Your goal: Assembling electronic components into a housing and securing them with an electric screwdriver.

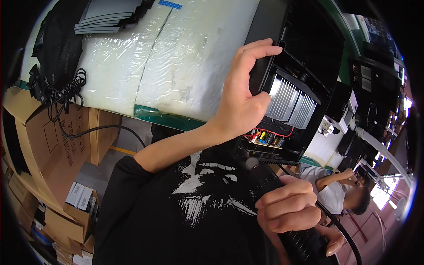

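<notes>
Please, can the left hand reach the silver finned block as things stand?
Likely yes: the left hand is beside the silver finned block, and the open side of the black case leaves most of it uncovered.

Person's left forearm (pixel 176 151) is bare, slanting from near left toward far right — left hand (pixel 240 99) up there, fingers bent, thumb spread well apart. Right hand (pixel 290 206) is nearer, farther right — fingers curled tight, knuckles bent.

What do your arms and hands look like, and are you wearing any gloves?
No gloves: my left hand and right hand are bare, with no rings showing. My left forearm is bare below a plain black sleeve. My right sleeve can't be made out.
</notes>
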`<state>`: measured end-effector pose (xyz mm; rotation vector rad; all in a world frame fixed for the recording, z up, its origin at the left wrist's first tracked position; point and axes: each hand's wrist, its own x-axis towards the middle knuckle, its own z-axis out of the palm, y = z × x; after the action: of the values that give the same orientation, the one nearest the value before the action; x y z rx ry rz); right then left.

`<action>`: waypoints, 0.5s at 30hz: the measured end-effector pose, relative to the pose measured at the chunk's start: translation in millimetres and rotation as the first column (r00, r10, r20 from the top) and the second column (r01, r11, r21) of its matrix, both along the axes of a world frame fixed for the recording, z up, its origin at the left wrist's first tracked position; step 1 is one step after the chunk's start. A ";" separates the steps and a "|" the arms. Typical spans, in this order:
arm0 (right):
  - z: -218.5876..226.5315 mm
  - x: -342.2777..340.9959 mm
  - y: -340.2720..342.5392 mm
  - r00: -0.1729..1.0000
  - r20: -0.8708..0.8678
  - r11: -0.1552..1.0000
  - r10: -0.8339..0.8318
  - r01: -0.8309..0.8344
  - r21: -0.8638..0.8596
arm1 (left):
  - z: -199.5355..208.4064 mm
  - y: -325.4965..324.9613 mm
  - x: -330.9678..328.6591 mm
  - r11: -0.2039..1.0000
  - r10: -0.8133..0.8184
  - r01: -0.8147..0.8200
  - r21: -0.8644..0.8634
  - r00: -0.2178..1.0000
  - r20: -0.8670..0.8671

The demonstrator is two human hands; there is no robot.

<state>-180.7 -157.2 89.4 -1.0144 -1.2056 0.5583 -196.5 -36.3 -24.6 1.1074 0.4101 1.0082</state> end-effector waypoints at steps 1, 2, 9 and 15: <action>0.0 1.7 -0.1 1.000 0.011 1.000 0.020 -0.020 -0.019 | -0.1 -0.4 0.6 1.000 -0.003 0.003 -0.003 1.000 0.001; -1.1 3.2 -0.9 1.000 0.009 1.000 0.022 -0.022 -0.018 | -0.1 -0.4 0.6 1.000 -0.003 0.003 -0.004 1.000 -0.001; -5.4 11.1 -3.9 0.990 0.010 0.990 0.144 -0.144 0.007 | 4.0 -1.1 2.9 0.999 0.022 -0.022 -0.037 1.000 0.014; 2.1 22.4 12.1 0.934 -0.078 0.936 0.347 -0.341 0.083 | 2.5 1.9 -0.1 0.999 0.023 -0.022 0.031 0.999 -0.026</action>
<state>-158.3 -145.1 91.5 -0.7133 -1.3205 0.8237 -196.6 -34.4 -22.1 1.1464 0.4300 1.0233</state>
